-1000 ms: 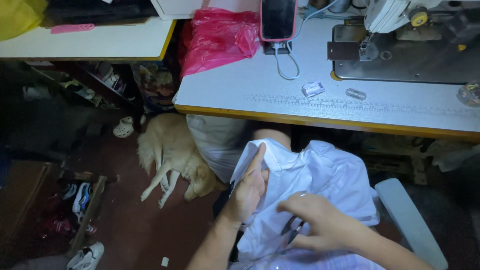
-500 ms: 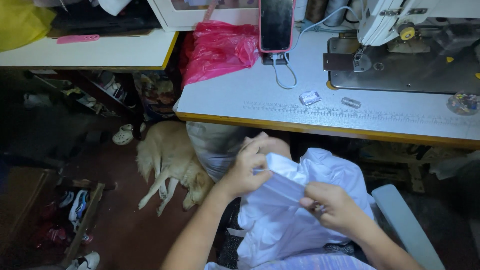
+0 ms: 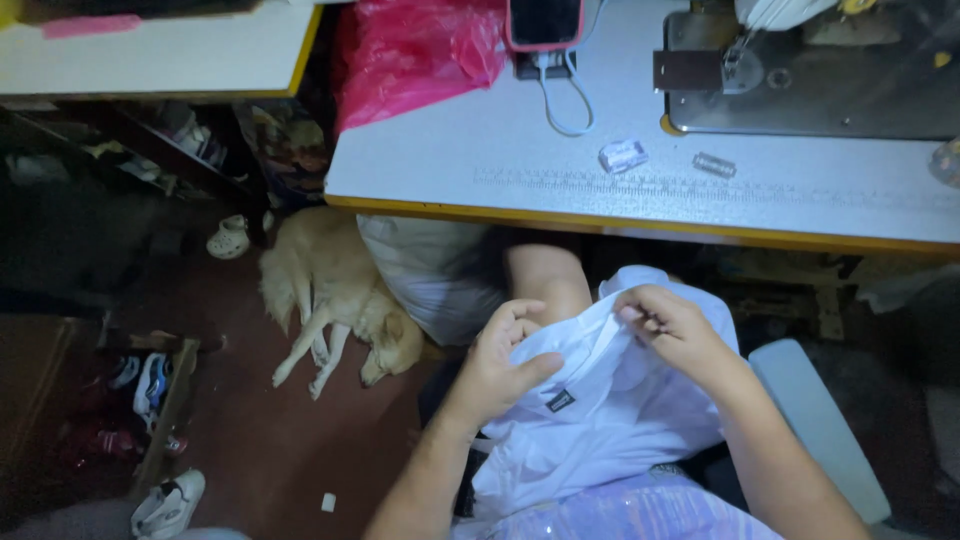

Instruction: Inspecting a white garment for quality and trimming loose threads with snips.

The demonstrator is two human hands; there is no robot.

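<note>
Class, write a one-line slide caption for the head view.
Both hands, left and right, pinch a white garment beside a sleeping dog.

Home sewing workshop (sewing machine (image 3: 830,60), dog (image 3: 335,290))

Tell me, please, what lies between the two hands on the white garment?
In the head view, only a folded edge of the white garment lies between the left hand and the right hand; both hands pinch it.
</note>
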